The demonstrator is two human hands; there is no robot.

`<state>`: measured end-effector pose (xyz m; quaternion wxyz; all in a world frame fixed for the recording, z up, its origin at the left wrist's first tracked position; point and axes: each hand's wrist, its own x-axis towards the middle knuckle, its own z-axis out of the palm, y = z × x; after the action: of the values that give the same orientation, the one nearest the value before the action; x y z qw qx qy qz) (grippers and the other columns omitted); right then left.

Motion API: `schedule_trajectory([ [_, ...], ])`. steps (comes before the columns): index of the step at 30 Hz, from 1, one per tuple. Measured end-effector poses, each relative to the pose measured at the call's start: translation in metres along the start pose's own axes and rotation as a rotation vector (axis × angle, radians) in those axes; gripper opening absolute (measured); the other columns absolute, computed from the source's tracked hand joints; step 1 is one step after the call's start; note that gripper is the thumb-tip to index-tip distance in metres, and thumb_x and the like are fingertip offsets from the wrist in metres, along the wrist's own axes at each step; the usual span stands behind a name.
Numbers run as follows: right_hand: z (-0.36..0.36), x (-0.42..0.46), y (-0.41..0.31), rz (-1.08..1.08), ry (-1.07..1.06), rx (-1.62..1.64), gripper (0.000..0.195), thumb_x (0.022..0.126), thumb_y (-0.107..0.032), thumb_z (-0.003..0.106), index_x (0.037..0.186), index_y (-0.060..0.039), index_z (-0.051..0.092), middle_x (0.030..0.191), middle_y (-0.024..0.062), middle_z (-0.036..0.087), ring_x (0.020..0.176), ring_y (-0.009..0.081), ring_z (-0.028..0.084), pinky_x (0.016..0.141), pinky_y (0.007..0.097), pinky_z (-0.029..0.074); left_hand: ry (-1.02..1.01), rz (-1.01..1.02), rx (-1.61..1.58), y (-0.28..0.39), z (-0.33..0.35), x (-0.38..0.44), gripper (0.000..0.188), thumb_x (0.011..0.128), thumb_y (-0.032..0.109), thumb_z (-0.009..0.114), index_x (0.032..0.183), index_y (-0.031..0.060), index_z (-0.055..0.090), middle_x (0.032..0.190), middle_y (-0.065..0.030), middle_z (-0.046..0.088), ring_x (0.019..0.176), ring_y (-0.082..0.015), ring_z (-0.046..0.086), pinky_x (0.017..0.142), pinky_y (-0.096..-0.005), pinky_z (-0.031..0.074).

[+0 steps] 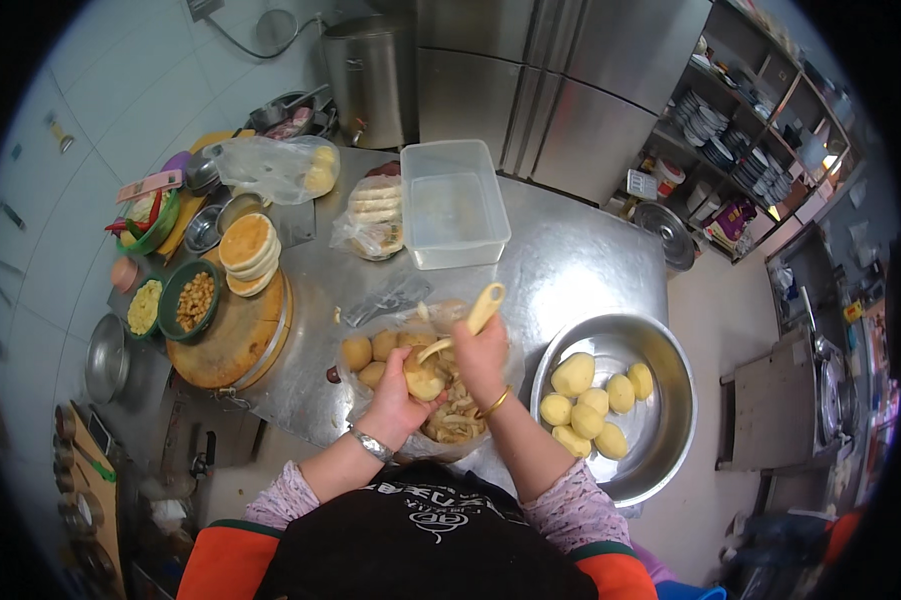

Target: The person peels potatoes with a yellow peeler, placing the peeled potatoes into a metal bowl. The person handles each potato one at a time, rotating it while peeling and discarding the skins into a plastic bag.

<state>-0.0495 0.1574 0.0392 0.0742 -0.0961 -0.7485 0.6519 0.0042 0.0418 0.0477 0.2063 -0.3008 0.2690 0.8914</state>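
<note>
My left hand (394,409) grips a partly peeled potato (425,382) over a clear plastic bag (360,322). In my right hand (482,360) is a peeler (486,306) with a pale yellow handle, its head against the potato. Below, the bag holds several unpeeled potatoes (385,345) at its far left side. Potato peelings (454,420) lie heaped in its near part. To the right of my right hand, a wide stainless steel basin (656,450) contains several peeled potatoes (587,420).
A clear plastic bin (454,202) stands beyond the bag on the steel table (585,247), beside bagged flatbreads (375,202). At left, a round wooden chopping block (225,352) bears stacked flatbreads (248,247) and a green bowl (189,300) of diced food. Steel fridge doors (593,120) rise behind.
</note>
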Motion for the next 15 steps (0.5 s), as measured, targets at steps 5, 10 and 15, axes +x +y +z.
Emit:
schedule_trajectory([
  [5,-0.013,0.007,0.001,0.146,-0.013,0.067,0.027,0.073,-0.015,0.060,0.092,0.0026,0.053,0.083,0.0140,0.059,0.071,0.0225,0.057,0.065,0.0366,0.047,0.029,0.033,0.043,0.002,0.008,-0.011,0.035,0.086,0.040,0.043,0.098,0.0101,0.057,0.086,-0.0073,0.063,0.074,-0.0256,0.060,0.057,-0.0358,0.047],
  [10,0.000,0.004,-0.004,0.041,-0.080,0.062,0.029,0.075,-0.016,0.059,0.094,0.0047,0.053,0.081,0.0138,0.060,0.072,0.0229,0.059,0.067,0.0360,0.047,-0.091,0.041,0.084,-0.001,-0.012,0.003,0.036,0.086,0.038,0.044,0.101,0.0083,0.055,0.084,-0.0097,0.062,0.069,-0.0266,0.060,0.054,-0.0357,0.047],
  [15,-0.010,0.016,0.004,0.198,-0.068,0.180,0.027,0.076,-0.014,0.058,0.096,0.0044,0.054,0.083,0.0132,0.061,0.073,0.0206,0.060,0.063,0.0324,0.047,-0.217,0.055,0.151,0.004,-0.019,0.001,0.036,0.086,0.037,0.043,0.105,0.0084,0.053,0.089,-0.0097,0.062,0.070,-0.0254,0.061,0.052,-0.0361,0.048],
])
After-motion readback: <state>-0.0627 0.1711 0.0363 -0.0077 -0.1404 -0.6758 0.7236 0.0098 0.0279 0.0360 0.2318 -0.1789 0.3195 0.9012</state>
